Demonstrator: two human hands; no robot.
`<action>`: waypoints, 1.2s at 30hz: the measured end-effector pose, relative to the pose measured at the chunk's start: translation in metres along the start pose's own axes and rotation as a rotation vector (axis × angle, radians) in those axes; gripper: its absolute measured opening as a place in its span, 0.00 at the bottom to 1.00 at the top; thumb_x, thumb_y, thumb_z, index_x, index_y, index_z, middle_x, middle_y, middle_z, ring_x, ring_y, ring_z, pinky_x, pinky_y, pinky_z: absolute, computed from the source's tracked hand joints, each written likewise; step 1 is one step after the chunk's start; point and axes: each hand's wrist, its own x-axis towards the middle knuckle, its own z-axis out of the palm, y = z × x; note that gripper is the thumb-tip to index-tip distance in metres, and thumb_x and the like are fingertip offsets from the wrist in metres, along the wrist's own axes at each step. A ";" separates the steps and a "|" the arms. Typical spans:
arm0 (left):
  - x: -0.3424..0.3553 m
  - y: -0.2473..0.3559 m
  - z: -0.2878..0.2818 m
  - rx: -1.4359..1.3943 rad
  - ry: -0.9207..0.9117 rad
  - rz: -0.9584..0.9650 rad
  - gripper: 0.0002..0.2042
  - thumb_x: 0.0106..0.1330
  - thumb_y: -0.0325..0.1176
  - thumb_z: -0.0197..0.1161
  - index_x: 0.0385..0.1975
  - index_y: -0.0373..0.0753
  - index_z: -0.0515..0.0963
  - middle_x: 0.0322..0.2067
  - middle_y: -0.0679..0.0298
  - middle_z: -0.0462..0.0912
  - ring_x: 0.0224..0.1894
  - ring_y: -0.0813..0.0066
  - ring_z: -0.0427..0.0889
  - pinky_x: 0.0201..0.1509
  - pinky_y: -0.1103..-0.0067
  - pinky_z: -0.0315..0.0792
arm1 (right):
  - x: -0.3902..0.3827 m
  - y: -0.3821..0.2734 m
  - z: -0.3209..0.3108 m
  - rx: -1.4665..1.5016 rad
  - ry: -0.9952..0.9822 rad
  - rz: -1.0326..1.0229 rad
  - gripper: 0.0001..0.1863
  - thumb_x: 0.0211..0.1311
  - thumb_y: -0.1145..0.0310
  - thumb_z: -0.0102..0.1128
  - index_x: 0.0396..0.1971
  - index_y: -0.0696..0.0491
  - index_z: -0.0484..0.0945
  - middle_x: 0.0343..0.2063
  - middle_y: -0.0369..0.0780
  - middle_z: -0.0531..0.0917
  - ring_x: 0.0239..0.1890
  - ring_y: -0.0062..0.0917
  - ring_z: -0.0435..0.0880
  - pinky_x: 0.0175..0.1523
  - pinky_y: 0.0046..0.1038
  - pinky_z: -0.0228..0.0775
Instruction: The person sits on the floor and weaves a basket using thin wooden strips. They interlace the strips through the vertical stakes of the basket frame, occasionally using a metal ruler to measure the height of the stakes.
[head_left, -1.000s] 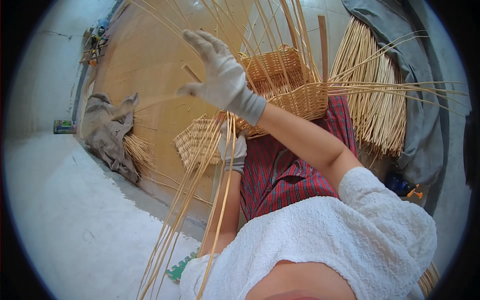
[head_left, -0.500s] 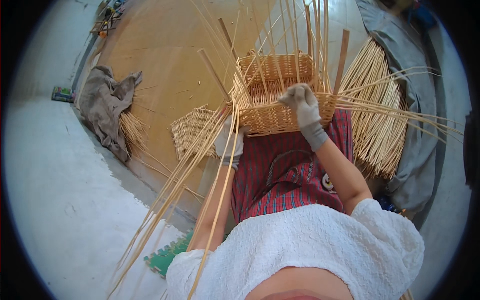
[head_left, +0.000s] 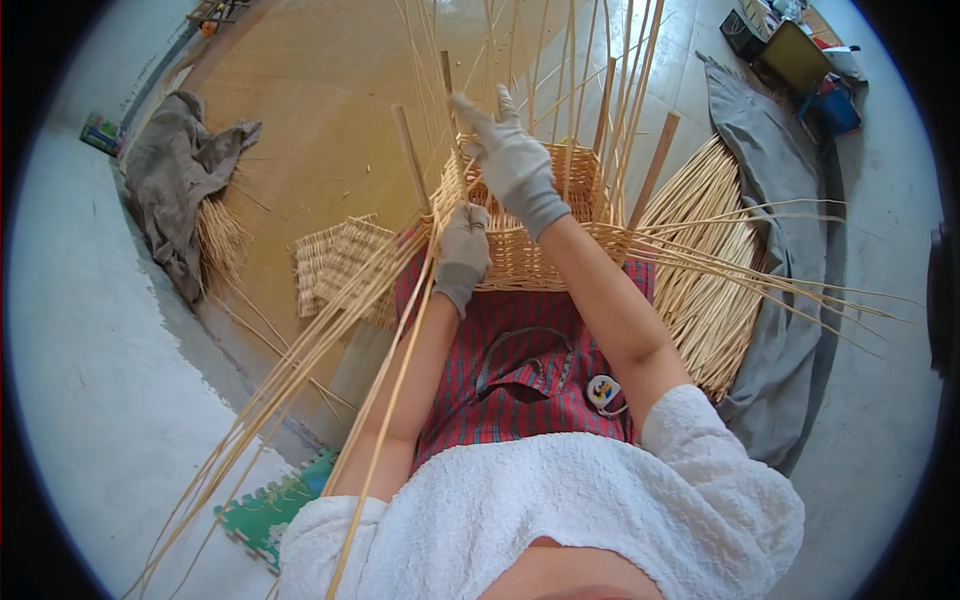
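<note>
A half-woven wicker basket (head_left: 525, 262), pale tan and rectangular, rests by my lap with upright rods and wooden corner sticks rising from it. My left hand (head_left: 463, 252), in a grey-white glove, is closed at the front left part of the rim around a thin wicker rod (head_left: 461, 186). Over the basket's opening, my gloved right hand (head_left: 515, 165) has its fingers spread, near the upright rods on the left side; nothing is visibly held in it. Long loose wicker rods (head_left: 290, 375) fan out from the basket's left corner past my left forearm, and others (head_left: 790, 275) stick out to the right.
A large bundle of wicker rods (head_left: 710, 270) lies on grey cloth (head_left: 765, 230) at right. Flat woven panels (head_left: 345, 262) lie left of the basket. Farther left, a dark cloth (head_left: 190, 190) covers more rods. Green foam matting (head_left: 275, 512) is beside me; boxes and bags sit far right.
My right hand has moved left and away from me, from the front rim to above the opening, and its fingers have opened. My left hand has come up onto the rim. The view has shifted.
</note>
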 end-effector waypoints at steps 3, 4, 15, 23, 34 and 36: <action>0.004 -0.004 -0.009 -0.069 -0.029 -0.073 0.08 0.80 0.38 0.57 0.40 0.43 0.71 0.23 0.71 0.72 0.16 0.81 0.68 0.17 0.79 0.65 | -0.036 0.023 -0.025 0.701 -0.078 0.333 0.26 0.73 0.71 0.55 0.69 0.55 0.66 0.45 0.47 0.85 0.45 0.31 0.89 0.48 0.30 0.82; 0.009 -0.006 -0.007 -0.041 -0.044 -0.030 0.07 0.79 0.37 0.58 0.40 0.43 0.71 0.23 0.70 0.72 0.15 0.81 0.69 0.16 0.78 0.65 | -0.081 0.055 -0.009 0.955 0.025 0.311 0.24 0.74 0.70 0.55 0.67 0.57 0.66 0.40 0.44 0.85 0.43 0.30 0.90 0.45 0.29 0.82; -0.010 0.003 0.011 -0.186 0.072 0.096 0.29 0.72 0.36 0.67 0.68 0.37 0.64 0.48 0.53 0.81 0.26 0.72 0.85 0.22 0.76 0.79 | -0.145 0.028 -0.037 1.073 0.048 0.514 0.11 0.80 0.64 0.51 0.48 0.56 0.74 0.31 0.42 0.86 0.35 0.24 0.88 0.29 0.22 0.75; 0.001 0.014 0.035 0.395 -0.209 0.363 0.23 0.78 0.43 0.57 0.66 0.37 0.68 0.44 0.53 0.85 0.37 0.63 0.86 0.47 0.69 0.80 | -0.152 0.092 -0.056 0.898 0.177 0.578 0.12 0.74 0.77 0.55 0.54 0.55 0.75 0.51 0.45 0.85 0.48 0.27 0.87 0.38 0.26 0.81; 0.002 0.015 0.052 0.333 -0.237 0.068 0.10 0.75 0.34 0.63 0.50 0.39 0.80 0.28 0.63 0.80 0.33 0.71 0.78 0.42 0.73 0.75 | -0.147 0.104 -0.088 0.964 0.324 0.546 0.17 0.79 0.74 0.45 0.64 0.55 0.68 0.47 0.46 0.87 0.45 0.30 0.89 0.31 0.26 0.85; -0.018 0.026 0.055 0.287 -0.021 0.309 0.15 0.73 0.33 0.64 0.57 0.40 0.75 0.37 0.59 0.82 0.36 0.65 0.82 0.45 0.72 0.78 | -0.173 0.121 -0.117 0.975 0.342 0.665 0.11 0.79 0.73 0.47 0.55 0.56 0.74 0.44 0.46 0.87 0.42 0.31 0.90 0.25 0.20 0.82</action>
